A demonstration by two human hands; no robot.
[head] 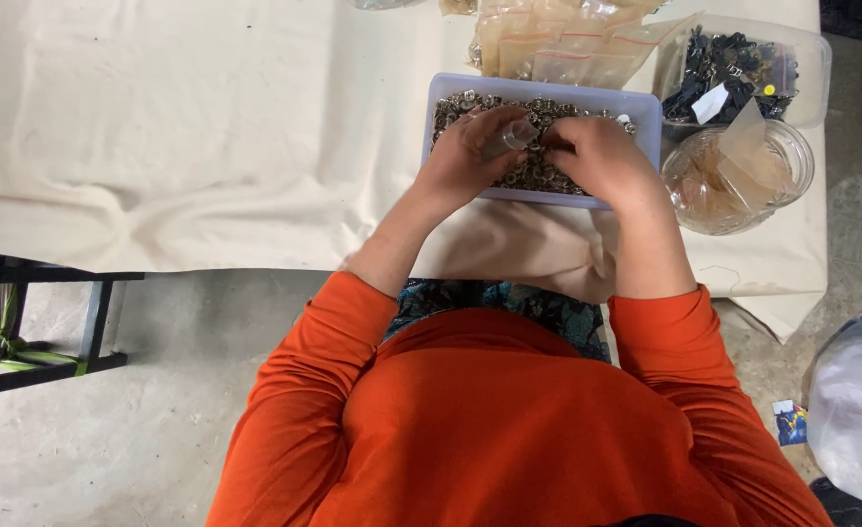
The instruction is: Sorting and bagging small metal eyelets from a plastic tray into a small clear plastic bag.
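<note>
A pale blue rectangular tray [548, 90] full of small metal ring parts [538, 171] lies on the cream cloth-covered table [158, 127]. Both my hands are over it. My left hand [470, 151] pinches a small clear plastic bag [511, 137] above the parts. My right hand [601, 156] meets it at the bag's mouth, fingers curled; what it grips is hidden by the fingers. Orange sleeves cover both my forearms.
A heap of small clear zip bags [567, 44] lies behind the tray. A clear tub of dark metal pieces [733, 68] and a round clear bowl [738, 176] stand to the right. A black frame [50, 322] is lower left, a plastic sack [860, 410] lower right.
</note>
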